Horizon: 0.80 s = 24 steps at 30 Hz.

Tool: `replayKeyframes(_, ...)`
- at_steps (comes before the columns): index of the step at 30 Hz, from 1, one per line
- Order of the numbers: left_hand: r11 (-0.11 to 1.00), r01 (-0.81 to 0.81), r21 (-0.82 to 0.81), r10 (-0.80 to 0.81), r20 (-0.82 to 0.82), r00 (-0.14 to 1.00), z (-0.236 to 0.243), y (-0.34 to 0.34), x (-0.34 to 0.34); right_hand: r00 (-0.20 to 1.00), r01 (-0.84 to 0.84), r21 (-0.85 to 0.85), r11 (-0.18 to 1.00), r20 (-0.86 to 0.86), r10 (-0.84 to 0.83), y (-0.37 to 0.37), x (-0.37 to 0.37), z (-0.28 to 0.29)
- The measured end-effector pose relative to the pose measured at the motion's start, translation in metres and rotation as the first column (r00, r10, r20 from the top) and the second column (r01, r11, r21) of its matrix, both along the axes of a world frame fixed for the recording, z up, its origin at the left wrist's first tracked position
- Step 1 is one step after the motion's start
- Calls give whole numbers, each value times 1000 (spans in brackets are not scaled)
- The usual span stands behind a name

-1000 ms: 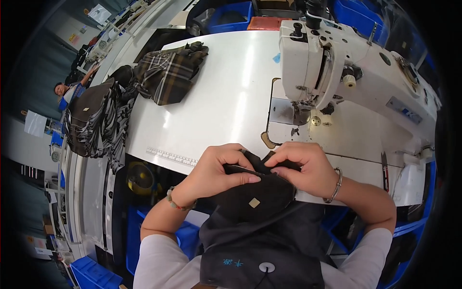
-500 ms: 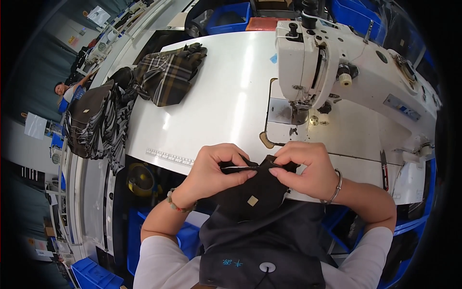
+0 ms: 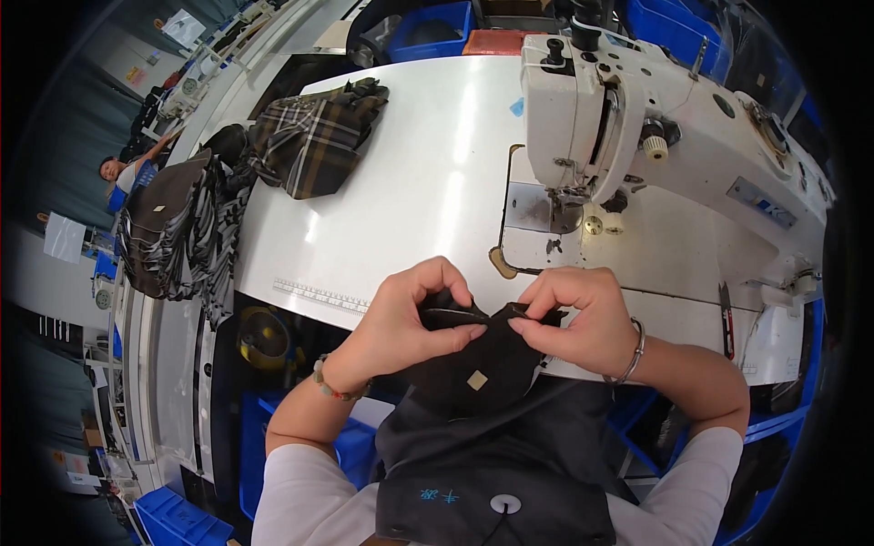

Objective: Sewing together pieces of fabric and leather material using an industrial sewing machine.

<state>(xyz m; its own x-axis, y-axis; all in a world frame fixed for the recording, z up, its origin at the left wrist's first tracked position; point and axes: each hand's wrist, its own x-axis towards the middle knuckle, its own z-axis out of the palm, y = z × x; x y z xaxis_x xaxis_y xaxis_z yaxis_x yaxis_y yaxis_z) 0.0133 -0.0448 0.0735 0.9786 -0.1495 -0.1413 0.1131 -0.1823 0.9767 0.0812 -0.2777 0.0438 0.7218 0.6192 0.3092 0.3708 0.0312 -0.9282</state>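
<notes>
Between my hands, at the table's near edge, is a dark brown fabric piece (image 3: 473, 364) with a small beige square tag on it. My left hand (image 3: 417, 318) pinches its upper left edge between thumb and fingers, where a fold gapes. With thumb and fingertips, my right hand (image 3: 580, 318) grips the upper right edge. The piece hangs in front of my dark apron (image 3: 492, 446). Beyond my right hand stands a white sewing machine (image 3: 674, 136), its needle area over a metal plate (image 3: 528, 209); the fabric is apart from it.
Plaid fabric pieces (image 3: 319, 136) lie at the table's far left, beside a thick stack of dark pieces (image 3: 168, 227) hanging over the edge. A ruler strip (image 3: 319, 296) runs along the front edge. Dark tweezers or snips (image 3: 726, 320) lie at right. Blue bins (image 3: 432, 32) stand behind.
My left index finger has lifted slightly, and the fold by it gapes wider. My right hand keeps its grip almost unmoved. The view has shifted very slightly.
</notes>
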Motion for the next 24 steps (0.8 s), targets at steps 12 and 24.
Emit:
replayKeyframes(12,981,102,163,-119,100,988,7,-8,9,998,-49,-88,995,-51,45,-3,1,5)
replayKeyframes(24,955,35,295,-104,223,969,10,-17,9,999,-34,-47,998,33,36,0,1,0)
